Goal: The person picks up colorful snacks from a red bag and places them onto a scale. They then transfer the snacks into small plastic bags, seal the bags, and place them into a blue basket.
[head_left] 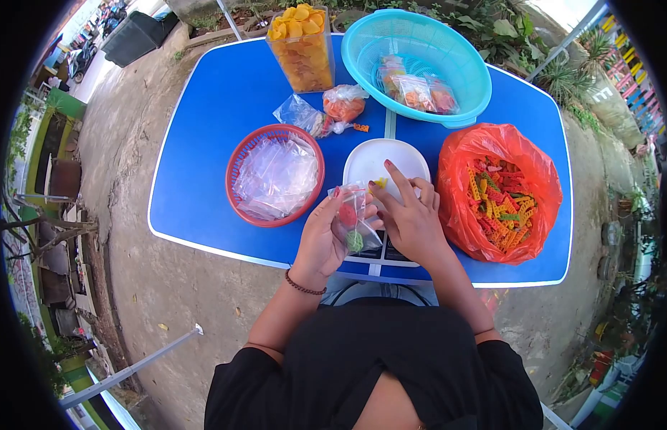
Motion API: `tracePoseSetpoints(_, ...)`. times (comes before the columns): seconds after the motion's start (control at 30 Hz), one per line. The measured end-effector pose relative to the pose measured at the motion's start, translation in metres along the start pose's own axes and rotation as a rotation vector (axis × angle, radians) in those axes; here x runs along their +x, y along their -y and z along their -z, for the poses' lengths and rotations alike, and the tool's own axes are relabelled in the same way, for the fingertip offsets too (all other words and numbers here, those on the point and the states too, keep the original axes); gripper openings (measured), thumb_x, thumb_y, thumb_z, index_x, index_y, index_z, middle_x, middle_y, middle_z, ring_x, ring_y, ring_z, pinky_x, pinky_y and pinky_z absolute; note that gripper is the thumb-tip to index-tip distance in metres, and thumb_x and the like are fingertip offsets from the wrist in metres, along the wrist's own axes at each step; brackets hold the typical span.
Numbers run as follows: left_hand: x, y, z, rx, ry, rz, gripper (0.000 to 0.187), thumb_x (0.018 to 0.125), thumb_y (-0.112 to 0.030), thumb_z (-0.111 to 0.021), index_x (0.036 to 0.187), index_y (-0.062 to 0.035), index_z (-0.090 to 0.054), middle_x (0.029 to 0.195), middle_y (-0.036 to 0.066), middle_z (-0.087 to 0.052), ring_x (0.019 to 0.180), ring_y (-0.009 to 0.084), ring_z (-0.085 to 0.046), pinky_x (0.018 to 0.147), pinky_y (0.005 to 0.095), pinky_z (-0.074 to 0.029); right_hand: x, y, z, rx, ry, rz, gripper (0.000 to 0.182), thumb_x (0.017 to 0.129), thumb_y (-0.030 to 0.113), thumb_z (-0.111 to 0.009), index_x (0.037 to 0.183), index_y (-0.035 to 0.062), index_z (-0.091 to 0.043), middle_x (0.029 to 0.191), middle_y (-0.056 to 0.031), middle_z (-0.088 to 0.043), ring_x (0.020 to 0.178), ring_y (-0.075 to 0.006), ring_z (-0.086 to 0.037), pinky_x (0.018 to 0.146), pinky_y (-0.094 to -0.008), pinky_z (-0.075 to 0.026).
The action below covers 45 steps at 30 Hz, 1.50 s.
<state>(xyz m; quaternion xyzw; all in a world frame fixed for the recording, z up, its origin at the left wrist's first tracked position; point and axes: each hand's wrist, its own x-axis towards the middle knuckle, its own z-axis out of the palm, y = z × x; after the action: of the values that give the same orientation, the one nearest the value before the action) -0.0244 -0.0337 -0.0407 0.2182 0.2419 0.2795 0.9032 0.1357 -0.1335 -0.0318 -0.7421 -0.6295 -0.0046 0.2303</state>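
A small clear zip bag with red and green snack pieces in it is pinched in my left hand, held in front of the scale. My right hand is over the white kitchen scale, fingers spread, one fingertip right at a small yellow snack piece on the pan. Part of the scale's lower front is hidden under my hands and the bag. To the right of my right hand is a red plastic bag, open at the top, full of red, yellow, orange and green wavy snack pieces.
A red basket of empty clear bags stands left. Behind it are a tall container of yellow chips and knotted bags of orange snacks. A turquoise basket holds filled bags. Everything rests on a blue table.
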Motion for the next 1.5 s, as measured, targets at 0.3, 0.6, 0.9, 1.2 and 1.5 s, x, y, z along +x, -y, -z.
tracePoseSetpoints(0.3, -0.004, 0.001, 0.000, 0.316, 0.059, -0.120, 0.033, 0.105, -0.018, -0.056, 0.128, 0.0052, -0.058, 0.119, 0.021, -0.069, 0.103, 0.0268, -0.073, 0.089, 0.0409, -0.062, 0.000, -0.013, -0.011, 0.064, -0.094, 0.052, 0.019, 0.084, 0.008, -0.070, 0.103, 0.0077, -0.068, 0.105, -0.0055, -0.064, 0.104, -0.0300, -0.056, 0.089, -0.0422, -0.045)
tracePoseSetpoints(0.6, -0.006, 0.007, -0.002, 0.700, 0.078, -0.282, 0.033, 0.093, -0.002, -0.073, 0.123, 0.0065, -0.063, 0.110, 0.015, -0.074, 0.097, 0.0162, -0.072, 0.087, 0.0283, -0.058, -0.007, -0.004, 0.008, 1.125, -0.187, -0.336, 0.006, 0.099, 0.003, -0.064, 0.103, -0.0007, -0.063, 0.093, -0.0071, -0.067, 0.083, -0.0122, -0.067, 0.074, -0.0259, -0.055)
tracePoseSetpoints(0.9, -0.012, 0.003, -0.005, 0.774, 0.179, -0.189, 0.035, 0.089, -0.002, -0.077, 0.121, 0.0072, -0.065, 0.110, 0.014, -0.075, 0.103, 0.0156, -0.071, 0.091, 0.0276, -0.058, -0.008, -0.022, 0.028, 0.964, -0.068, -0.130, 0.016, 0.088, -0.008, -0.069, 0.102, -0.0011, -0.069, 0.096, -0.0108, -0.072, 0.090, -0.0155, -0.071, 0.077, -0.0260, -0.055)
tracePoseSetpoints(1.2, -0.012, -0.002, -0.007, 0.749, 0.280, 0.043, 0.026, 0.097, -0.008, -0.070, 0.119, 0.0057, -0.069, 0.094, 0.005, -0.073, 0.080, 0.0061, -0.064, 0.068, 0.0212, -0.052, 0.006, -0.019, 0.054, 0.870, 0.059, -0.075, 0.017, 0.083, -0.011, -0.068, 0.096, -0.0012, -0.072, 0.088, -0.0076, -0.069, 0.080, -0.0150, -0.068, 0.071, -0.0277, -0.053)
tracePoseSetpoints(1.5, -0.013, -0.002, -0.011, 0.765, 0.250, -0.013, 0.028, 0.104, -0.019, -0.061, 0.117, 0.0024, -0.072, 0.088, 0.002, -0.073, 0.074, 0.0009, -0.056, 0.066, 0.0187, -0.047, 0.002, -0.020, 0.034, 1.087, -0.020, -0.239, 0.011, 0.085, -0.006, -0.073, 0.095, -0.0009, -0.070, 0.088, -0.0051, -0.070, 0.076, -0.0087, -0.063, 0.070, -0.0251, -0.050)
